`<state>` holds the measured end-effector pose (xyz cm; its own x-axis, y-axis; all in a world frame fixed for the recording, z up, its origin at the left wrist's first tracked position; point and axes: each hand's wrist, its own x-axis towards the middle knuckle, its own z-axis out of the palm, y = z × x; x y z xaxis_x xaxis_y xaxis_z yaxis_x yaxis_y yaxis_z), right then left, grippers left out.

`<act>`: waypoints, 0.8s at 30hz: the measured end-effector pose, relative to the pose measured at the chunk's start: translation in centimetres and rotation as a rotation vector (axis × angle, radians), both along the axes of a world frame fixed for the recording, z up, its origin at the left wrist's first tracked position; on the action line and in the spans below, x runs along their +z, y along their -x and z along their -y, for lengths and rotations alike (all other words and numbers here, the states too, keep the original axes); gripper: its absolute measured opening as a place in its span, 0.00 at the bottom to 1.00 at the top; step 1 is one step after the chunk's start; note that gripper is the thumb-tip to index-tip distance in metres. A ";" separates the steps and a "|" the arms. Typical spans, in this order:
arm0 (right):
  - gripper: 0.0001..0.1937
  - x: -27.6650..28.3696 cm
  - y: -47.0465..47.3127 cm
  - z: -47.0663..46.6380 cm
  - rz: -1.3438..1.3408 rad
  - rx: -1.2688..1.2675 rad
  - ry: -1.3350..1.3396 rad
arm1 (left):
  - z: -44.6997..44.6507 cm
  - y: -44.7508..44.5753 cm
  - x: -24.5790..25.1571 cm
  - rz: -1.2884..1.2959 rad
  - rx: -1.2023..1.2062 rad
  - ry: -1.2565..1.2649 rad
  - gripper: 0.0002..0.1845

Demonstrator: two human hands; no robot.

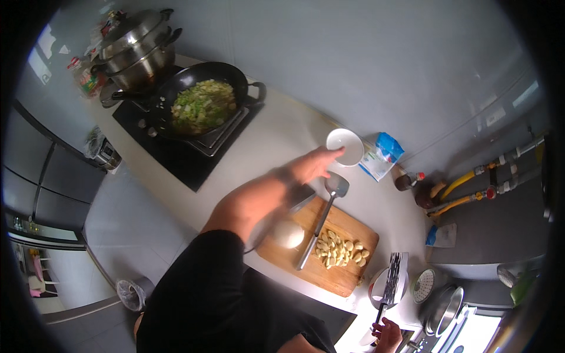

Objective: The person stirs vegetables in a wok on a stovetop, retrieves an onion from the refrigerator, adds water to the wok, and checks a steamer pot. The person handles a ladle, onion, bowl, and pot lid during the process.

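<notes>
My left hand reaches across the counter, slightly blurred, its fingers apart at the near rim of a white bowl; whether they touch it is unclear. My right hand, low at the right, grips a cleaver by its handle, blade pointing away. On the wooden cutting board lie a pile of pale garlic cloves or slices and a white, round, onion-like vegetable. A metal spatula rests across the board, its head beyond the far edge. A dark, box-like object is partly hidden by my left forearm.
Chopped green and pale food fills a black wok on the stove; a steel steamer pot stands behind. A blue-and-white packet and a dark bottle are near the wall. Bowls stand at right.
</notes>
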<state>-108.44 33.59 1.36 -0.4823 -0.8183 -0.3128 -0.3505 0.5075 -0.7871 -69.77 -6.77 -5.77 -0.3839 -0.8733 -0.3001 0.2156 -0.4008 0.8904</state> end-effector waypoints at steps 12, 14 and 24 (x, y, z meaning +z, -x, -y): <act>0.12 2.8 -16.7 7.7 -0.017 0.256 0.208 | -23.1 -34.7 9.1 0.209 0.533 0.108 0.16; 0.11 4.5 -22.6 9.2 -0.022 0.434 0.229 | -27.4 -42.5 10.6 0.150 0.726 0.139 0.19; 0.12 13.9 -55.1 15.8 0.201 0.942 0.436 | -37.9 -66.9 16.5 0.282 1.051 0.272 0.22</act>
